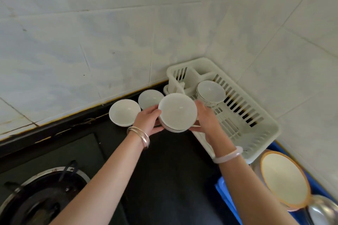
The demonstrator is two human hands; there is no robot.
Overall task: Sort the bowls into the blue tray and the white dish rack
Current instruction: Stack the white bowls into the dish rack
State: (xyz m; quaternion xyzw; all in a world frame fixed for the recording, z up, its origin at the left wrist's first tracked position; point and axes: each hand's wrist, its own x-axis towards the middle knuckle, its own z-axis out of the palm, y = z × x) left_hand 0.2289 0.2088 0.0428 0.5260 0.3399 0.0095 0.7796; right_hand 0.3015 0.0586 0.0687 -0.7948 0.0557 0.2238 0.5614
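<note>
I hold a small stack of white bowls between both hands above the black counter, just left of the white dish rack. My left hand grips its left side and my right hand its right side. One gold-trimmed white bowl stands tilted inside the rack. Two more white bowls sit on the counter by the wall. The blue tray lies at the lower right and holds a large orange-rimmed bowl and a metal bowl.
A gas burner is set in the black stove top at the lower left. Tiled walls meet in a corner behind the rack. Dark counter surface lies between my forearms.
</note>
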